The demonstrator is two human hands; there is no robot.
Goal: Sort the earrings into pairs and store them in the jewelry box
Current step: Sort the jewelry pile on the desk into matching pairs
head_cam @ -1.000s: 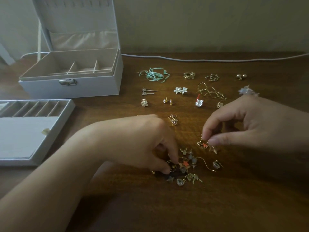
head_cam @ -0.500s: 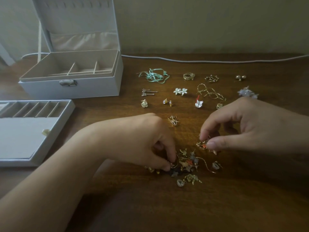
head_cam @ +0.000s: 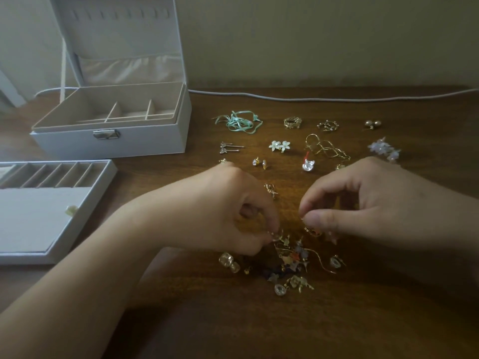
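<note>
Wooden table (head_cam: 337, 320): both hands' fingers pinch earrings from pile (head_cam: 293, 263); sorted pairs, jewelry box (head_cam: 114, 141) beyond.

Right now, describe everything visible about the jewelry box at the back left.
The jewelry box is white, leather-like, rectangular, standing on the wooden table with its lid propped upright. The beige lined interior has thin dividers forming compartments, which look empty. A silver metal clasp sits on the front wall. Neither hand touches it.
</note>
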